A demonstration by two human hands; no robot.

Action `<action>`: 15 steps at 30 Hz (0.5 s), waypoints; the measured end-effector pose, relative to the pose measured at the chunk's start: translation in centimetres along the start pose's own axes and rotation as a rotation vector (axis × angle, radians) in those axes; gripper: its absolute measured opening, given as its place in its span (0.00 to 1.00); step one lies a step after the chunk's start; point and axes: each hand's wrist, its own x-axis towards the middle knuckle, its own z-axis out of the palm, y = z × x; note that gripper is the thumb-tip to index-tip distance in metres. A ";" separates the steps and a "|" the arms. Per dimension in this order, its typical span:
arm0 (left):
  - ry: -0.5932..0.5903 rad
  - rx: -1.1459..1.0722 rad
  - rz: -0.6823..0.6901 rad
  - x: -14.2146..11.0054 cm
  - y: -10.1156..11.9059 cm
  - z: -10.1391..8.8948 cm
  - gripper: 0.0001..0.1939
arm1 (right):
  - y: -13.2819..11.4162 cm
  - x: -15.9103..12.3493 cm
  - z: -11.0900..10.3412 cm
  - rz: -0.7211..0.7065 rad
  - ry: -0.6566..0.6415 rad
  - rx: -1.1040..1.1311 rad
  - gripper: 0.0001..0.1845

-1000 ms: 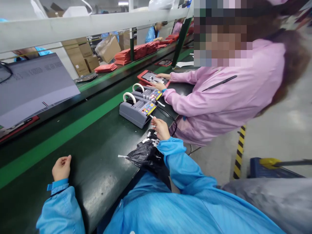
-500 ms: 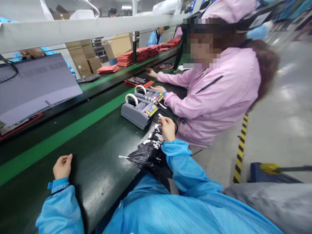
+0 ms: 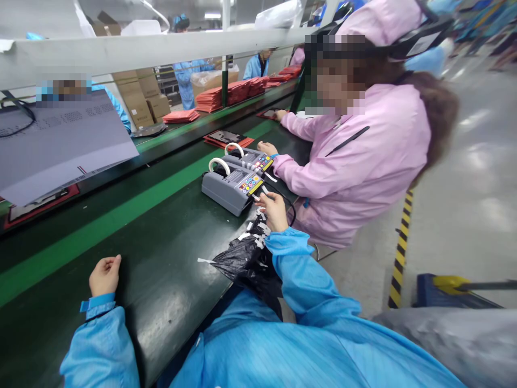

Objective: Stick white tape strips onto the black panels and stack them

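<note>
My right hand (image 3: 275,211) is at the front of the nearer grey tape dispenser (image 3: 228,188), thumb and fingers pinched together at a short strip of white tape (image 3: 264,189). Another white end shows between the fingertips and the dispenser's mouth. Below this hand a crumpled black plastic bag (image 3: 238,257) hangs over the bench edge, with many white tape pieces stuck on it. My left hand (image 3: 104,276) rests on the dark green work surface (image 3: 169,285) at the left, fingers loosely curled, and nothing shows in it.
A second tape dispenser (image 3: 252,159) stands just behind the first. A co-worker in pink (image 3: 363,156) sits close on the right. Red-edged flat pieces (image 3: 228,138) lie beyond the dispensers. A large grey sheet (image 3: 68,145) leans at the left, and red stacks (image 3: 214,99) line the far shelf.
My right hand has shifted slightly up and left, closer to the dispenser's mouth, where a white end now shows. The co-worker's far hand has moved away to the right. My left hand stays put.
</note>
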 end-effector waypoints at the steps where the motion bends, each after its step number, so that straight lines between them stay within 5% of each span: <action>1: -0.002 0.001 0.005 0.1 -0.1 0.0 0.07 | 0.0 0.0 0.1 -0.003 0.005 -0.003 0.18; 7: -0.005 0.030 0.038 0.7 -0.9 0.2 0.09 | 0.2 0.4 0.3 -0.109 0.040 -0.056 0.20; 12: -0.019 0.029 0.043 1.0 -1.3 0.2 0.09 | -0.4 -1.3 -0.4 -0.508 0.093 -0.246 0.14; 15: -0.025 0.056 0.075 1.1 -1.5 0.2 0.09 | 0.1 -4.4 0.0 -0.588 -0.087 -0.229 0.12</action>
